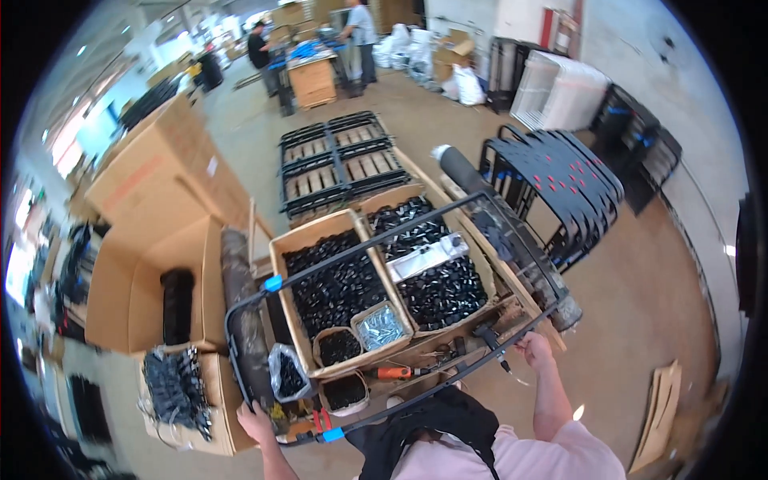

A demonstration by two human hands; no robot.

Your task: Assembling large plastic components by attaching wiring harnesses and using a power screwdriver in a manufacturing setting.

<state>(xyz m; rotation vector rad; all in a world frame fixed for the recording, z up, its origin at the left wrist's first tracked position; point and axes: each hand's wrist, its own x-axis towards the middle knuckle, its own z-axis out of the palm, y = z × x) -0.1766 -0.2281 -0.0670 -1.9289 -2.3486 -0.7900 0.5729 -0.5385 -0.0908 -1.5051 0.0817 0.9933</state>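
The black metal frame (384, 240), a big rectangle of thin tube with rounded corners and small blue clips on it, lies flat over the open boxes on the worktop (448, 356), and the person holds it by the near rail. The left hand (254, 420) is at the near left corner and its fingers are clenched around the tube; the right hand (534, 349) is at the near right part of the rail, also closed on the tube. As far as one can judge, the frame is already brought over the worktop, but it is not yet put down free, because both hands carry it. Under the frame stand two cardboard boxes (336, 296) full of small black parts, a smaller tray of shiny screws (381, 326), and an orange-handled tool (394, 372) near the front edge. The far rail of the frame reaches past the boxes, close to a stack of black bent frames (560, 184) on the right. On the left, large cardboard cartons (152, 264) stand close, so there is little room. The bare floor (640, 296) on the right gives more open room for moving.
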